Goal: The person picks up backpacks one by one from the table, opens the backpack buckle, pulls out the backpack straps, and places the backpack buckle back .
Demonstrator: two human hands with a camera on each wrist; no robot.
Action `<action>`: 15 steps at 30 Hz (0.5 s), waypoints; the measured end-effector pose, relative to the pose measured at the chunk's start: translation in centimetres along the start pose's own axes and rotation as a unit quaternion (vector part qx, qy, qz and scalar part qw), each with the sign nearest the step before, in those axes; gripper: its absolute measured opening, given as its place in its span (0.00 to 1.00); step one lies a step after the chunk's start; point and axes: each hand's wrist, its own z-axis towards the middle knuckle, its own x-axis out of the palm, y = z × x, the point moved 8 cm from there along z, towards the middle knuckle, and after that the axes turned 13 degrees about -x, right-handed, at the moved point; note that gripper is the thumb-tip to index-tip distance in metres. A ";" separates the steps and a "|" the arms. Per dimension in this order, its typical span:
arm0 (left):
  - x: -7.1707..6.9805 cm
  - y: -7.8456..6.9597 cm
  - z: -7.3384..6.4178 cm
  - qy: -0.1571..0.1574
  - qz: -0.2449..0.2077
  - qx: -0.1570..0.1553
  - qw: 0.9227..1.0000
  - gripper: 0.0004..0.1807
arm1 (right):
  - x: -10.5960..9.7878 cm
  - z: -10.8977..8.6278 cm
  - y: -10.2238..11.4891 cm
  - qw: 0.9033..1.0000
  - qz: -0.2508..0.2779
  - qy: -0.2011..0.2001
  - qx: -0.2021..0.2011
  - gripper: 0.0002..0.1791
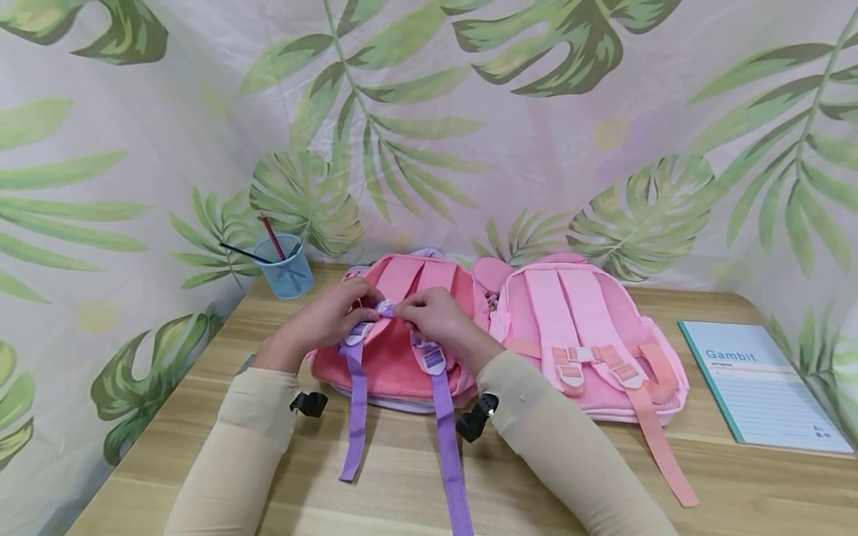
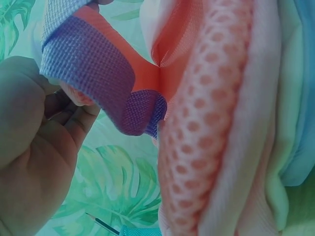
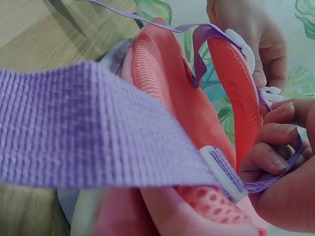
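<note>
A coral-red backpack point(image 1: 389, 372) lies with its shoulder straps facing up, purple webbing tails trailing down the table. My left hand point(image 1: 338, 313) pinches a small white buckle point(image 3: 271, 93) on the purple chest strap, beside the left shoulder strap; its fingers curl at the strap's edge in the left wrist view. From the other side, my right hand point(image 1: 439, 316) grips the purple webbing point(image 3: 295, 160) close to that buckle, with the band running across its curled fingers. A white slide adjuster point(image 3: 224, 172) sits just below the right hand in the right wrist view.
Right beside it lies a pink backpack point(image 1: 553, 320) with its white chest buckle point(image 1: 585, 354) fastened and a coral strap tail hanging forward. A notebook point(image 1: 767, 383) lies at the far right. At the back left stands a blue mesh cup point(image 1: 288, 275) with pencils, before a leaf-patterned curtain.
</note>
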 end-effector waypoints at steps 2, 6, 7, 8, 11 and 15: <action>0.0 0.0 0.0 -0.001 -0.002 0.001 1.000 0.12 | 0.2 0.1 -0.1 1.000 0.003 0.001 -0.002 0.11; 0.1 0.1 0.0 -0.003 -0.006 0.001 1.000 0.12 | 0.5 0.2 -0.3 1.000 0.021 0.001 0.003 0.12; 0.1 0.1 0.0 -0.003 -0.007 0.002 1.000 0.12 | 0.6 0.2 -0.4 1.000 0.024 0.001 0.007 0.12; 0.1 0.2 0.0 -0.003 -0.008 0.001 1.000 0.12 | 0.7 0.2 -0.4 0.999 0.030 0.002 0.011 0.12; 0.1 0.2 0.0 -0.003 -0.008 0.001 1.000 0.13 | 1.0 0.2 -0.4 0.999 0.042 0.005 0.020 0.12; 0.1 0.1 0.1 -0.002 -0.006 0.001 1.000 0.13 | 1.2 0.3 -0.1 0.999 0.041 0.011 0.026 0.12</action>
